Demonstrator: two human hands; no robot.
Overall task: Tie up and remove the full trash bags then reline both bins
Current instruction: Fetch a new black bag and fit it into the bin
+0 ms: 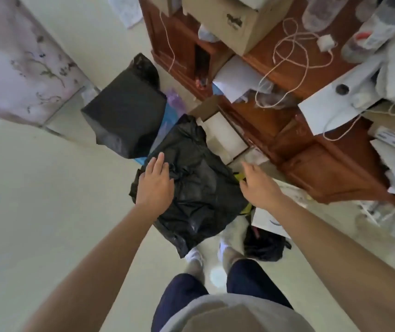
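Pale floor (48, 188), cluttered wooden desk (311, 168) at right; left hand (154, 183) flat, fingers straight, on black bag (198, 183); right hand (256, 185) loosely spread at its edge.

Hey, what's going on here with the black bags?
A person stands over a bin with a black bag draped over it. The left hand rests flat on the bag. The right hand is at the bag's edge by the bin's yellow rim, and it is unclear whether it grips anything. Behind, a blue bin is already covered by a second bag.
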